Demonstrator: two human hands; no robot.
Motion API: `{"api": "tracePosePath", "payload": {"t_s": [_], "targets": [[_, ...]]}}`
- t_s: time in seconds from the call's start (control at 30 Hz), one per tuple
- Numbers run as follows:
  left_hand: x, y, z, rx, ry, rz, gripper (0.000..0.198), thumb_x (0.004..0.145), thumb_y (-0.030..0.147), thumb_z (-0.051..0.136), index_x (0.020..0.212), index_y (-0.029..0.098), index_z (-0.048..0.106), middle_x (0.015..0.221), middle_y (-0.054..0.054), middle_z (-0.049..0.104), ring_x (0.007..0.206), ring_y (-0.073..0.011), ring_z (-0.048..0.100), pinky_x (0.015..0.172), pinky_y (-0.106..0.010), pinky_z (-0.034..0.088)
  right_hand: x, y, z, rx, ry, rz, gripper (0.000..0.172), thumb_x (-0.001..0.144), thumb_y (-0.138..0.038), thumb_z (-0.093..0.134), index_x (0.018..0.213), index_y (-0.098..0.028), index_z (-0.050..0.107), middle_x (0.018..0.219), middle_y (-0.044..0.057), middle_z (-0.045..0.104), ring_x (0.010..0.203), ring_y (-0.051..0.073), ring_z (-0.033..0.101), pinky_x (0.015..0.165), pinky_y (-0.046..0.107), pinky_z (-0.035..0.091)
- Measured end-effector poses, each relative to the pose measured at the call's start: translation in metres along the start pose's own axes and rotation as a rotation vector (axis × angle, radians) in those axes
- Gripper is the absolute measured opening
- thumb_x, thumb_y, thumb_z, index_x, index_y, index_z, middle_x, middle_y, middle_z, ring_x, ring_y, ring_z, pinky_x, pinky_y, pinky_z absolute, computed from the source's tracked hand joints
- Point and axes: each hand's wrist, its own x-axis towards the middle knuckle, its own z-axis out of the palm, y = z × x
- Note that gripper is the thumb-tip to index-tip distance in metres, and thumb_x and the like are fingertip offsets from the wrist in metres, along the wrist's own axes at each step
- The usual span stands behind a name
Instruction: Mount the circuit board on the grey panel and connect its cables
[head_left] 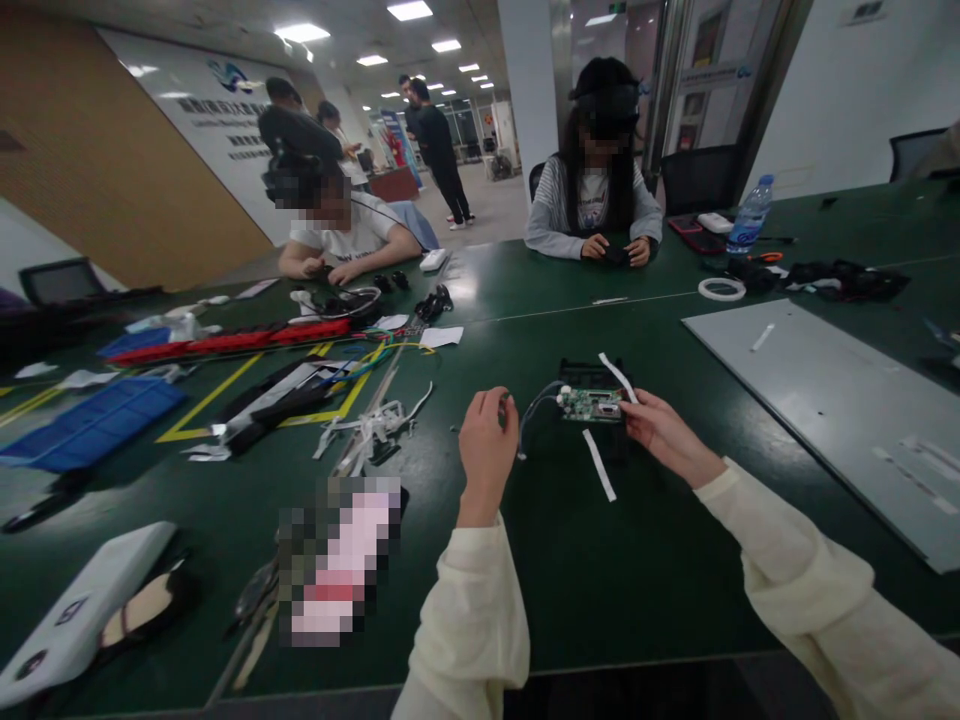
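A green circuit board (592,404) sits on a black plastic frame (581,373) on the table in front of me. Thin wires (531,408) run from the board's left side toward my left hand (487,445). That hand is raised beside them with its fingers curled in, and anything inside is hidden. At the board's right edge, my right hand (666,432) pinches the lower end of a white strip (616,376), which slants over the frame. Another white strip (599,466) lies just below the board.
Left are crumpled white strips (375,430), a pixelated phone-like object (349,560), a white power bank-like object (94,600) and a blue tray (90,420). A grey panel (832,400), tape roll (721,289) and bottle (750,215) are right. Two people sit across the table.
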Motion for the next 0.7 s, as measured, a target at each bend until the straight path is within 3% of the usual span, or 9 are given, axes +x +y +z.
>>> {"api": "tracePosePath", "payload": {"t_s": [0.07, 0.17, 0.3, 0.43, 0.57, 0.7], "targets": [[0.0, 0.001, 0.003, -0.036, -0.019, 0.06, 0.023, 0.094, 0.027, 0.042, 0.112, 0.019, 0.054, 0.106, -0.008, 0.059, 0.097, -0.019, 0.058, 0.086, -0.032, 0.046, -0.004, 0.008, 0.007, -0.064, -0.07, 0.049, 0.026, 0.076, -0.024, 0.069, 0.101, -0.021, 0.062, 0.099, 0.001, 0.068, 0.078, 0.009, 0.065, 0.066, 0.018, 0.053], [-0.003, 0.003, 0.01, -0.029, -0.141, 0.168, 0.032, 0.094, 0.031, 0.043, 0.123, 0.018, 0.048, 0.12, -0.01, 0.055, 0.114, -0.0219, 0.051, 0.098, -0.038, 0.042, -0.006, 0.016, 0.008, -0.265, -0.118, 0.073, 0.028, 0.079, -0.029, 0.065, 0.105, -0.021, 0.06, 0.104, 0.004, 0.066, 0.087, 0.013, 0.065, 0.076, 0.026, 0.054], [-0.013, 0.006, 0.02, 0.009, -0.367, 0.273, 0.038, 0.095, 0.037, 0.04, 0.128, 0.02, 0.046, 0.132, -0.01, 0.05, 0.125, -0.0237, 0.043, 0.105, -0.043, 0.037, -0.003, 0.018, 0.004, -0.694, -0.036, -0.041, 0.027, 0.081, -0.036, 0.06, 0.102, -0.019, 0.063, 0.102, 0.004, 0.066, 0.092, 0.018, 0.063, 0.08, 0.033, 0.052], [-0.021, 0.006, 0.03, 0.038, -0.5, 0.318, 0.044, 0.094, 0.041, 0.039, 0.133, 0.02, 0.042, 0.141, -0.01, 0.043, 0.132, -0.0247, 0.037, 0.108, -0.044, 0.034, 0.002, 0.012, -0.008, -1.006, 0.024, -0.156, 0.03, 0.083, -0.038, 0.054, 0.105, -0.02, 0.065, 0.102, 0.005, 0.067, 0.089, 0.019, 0.063, 0.082, 0.035, 0.051], [-0.023, 0.005, 0.035, 0.043, -0.556, 0.32, 0.047, 0.096, 0.043, 0.034, 0.135, 0.018, 0.042, 0.144, -0.011, 0.04, 0.134, -0.0242, 0.036, 0.111, -0.044, 0.03, 0.015, 0.0, -0.037, -1.116, 0.149, -0.302, 0.034, 0.081, -0.036, 0.056, 0.11, -0.02, 0.064, 0.11, 0.008, 0.064, 0.1, 0.019, 0.061, 0.093, 0.037, 0.046], [-0.022, 0.005, 0.034, 0.029, -0.565, 0.311, 0.049, 0.096, 0.045, 0.031, 0.135, 0.017, 0.041, 0.144, -0.011, 0.04, 0.135, -0.0233, 0.035, 0.112, -0.042, 0.029, 0.033, -0.034, -0.088, -1.091, 0.334, -0.363, 0.037, 0.081, -0.034, 0.056, 0.114, -0.019, 0.061, 0.115, 0.009, 0.063, 0.104, 0.021, 0.06, 0.095, 0.04, 0.044]]}}
